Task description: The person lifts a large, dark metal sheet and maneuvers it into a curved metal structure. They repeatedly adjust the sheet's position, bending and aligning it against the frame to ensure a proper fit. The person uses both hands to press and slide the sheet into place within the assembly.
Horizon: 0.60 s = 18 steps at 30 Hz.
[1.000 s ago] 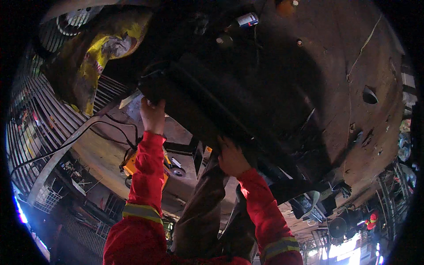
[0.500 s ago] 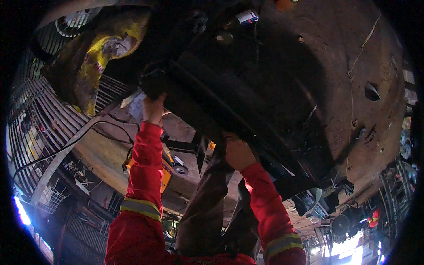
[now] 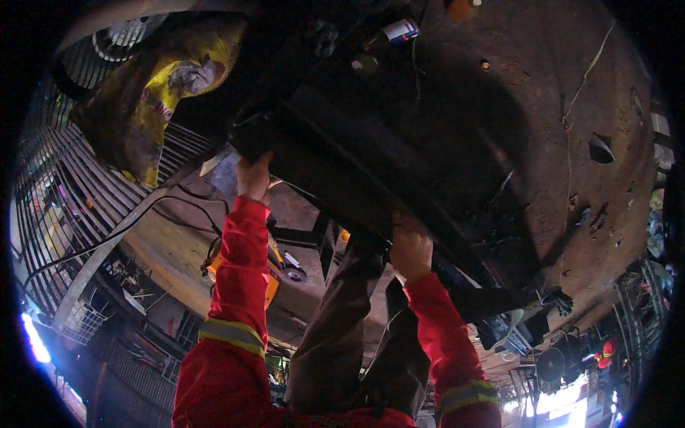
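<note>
A long, dark metal beam (image 3: 335,175) with a raised ridge slants across the middle, from upper left to lower right. My left hand (image 3: 255,178) grips its near edge toward the left end, thumb on top and the other fingers mostly hidden beneath. Farther right, my right hand (image 3: 412,251) is closed at the same edge, its fingertips lost in the shadow of the metal. Both of my sleeves are red with reflective bands. Beneath the beam, between my arms, part of an orange machine (image 3: 273,285) with a small wheel shows.
A yellow and brown sack (image 3: 160,100) lies on metal slats at upper left. A dark cable (image 3: 128,225) curves below it. A labelled bottle (image 3: 399,30) and an orange object (image 3: 462,8) lie beyond the beam. Another person (image 3: 606,352) in red is far off at lower right.
My right hand has shifted to the right along the beam's near edge. My left hand stays at its place on the beam, and the whole view has moved slightly.
</note>
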Available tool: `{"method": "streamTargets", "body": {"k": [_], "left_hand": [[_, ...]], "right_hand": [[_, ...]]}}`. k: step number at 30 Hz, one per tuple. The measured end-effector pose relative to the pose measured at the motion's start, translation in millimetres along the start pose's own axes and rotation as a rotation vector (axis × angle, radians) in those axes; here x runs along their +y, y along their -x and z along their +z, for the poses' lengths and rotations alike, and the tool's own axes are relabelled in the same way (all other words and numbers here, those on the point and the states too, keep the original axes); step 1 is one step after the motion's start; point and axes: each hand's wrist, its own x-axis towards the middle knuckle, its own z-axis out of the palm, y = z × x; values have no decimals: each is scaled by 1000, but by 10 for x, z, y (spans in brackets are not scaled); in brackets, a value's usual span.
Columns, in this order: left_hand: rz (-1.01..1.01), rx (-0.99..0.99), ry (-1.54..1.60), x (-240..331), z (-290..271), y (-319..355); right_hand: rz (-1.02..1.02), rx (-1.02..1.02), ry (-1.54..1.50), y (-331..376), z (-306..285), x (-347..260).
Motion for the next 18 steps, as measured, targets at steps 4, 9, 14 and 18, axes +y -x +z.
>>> {"method": "streamTargets", "body": {"k": [4, 9, 14, 18], "left_hand": [[76, -4, -64, -120, -87, -111], [203, -46, -72, -226, -105, -134], [170, -62, -104, -227, -109, -106], [229, -27, -133, -270, -181, -194]], "right_hand": [[-17, -12, 22, 24, -34, -56], [13, -56, -3, 82, 220, -12], [84, -136, -24, 132, 240, -65], [70, -109, -74, 153, 314, -75]]}}
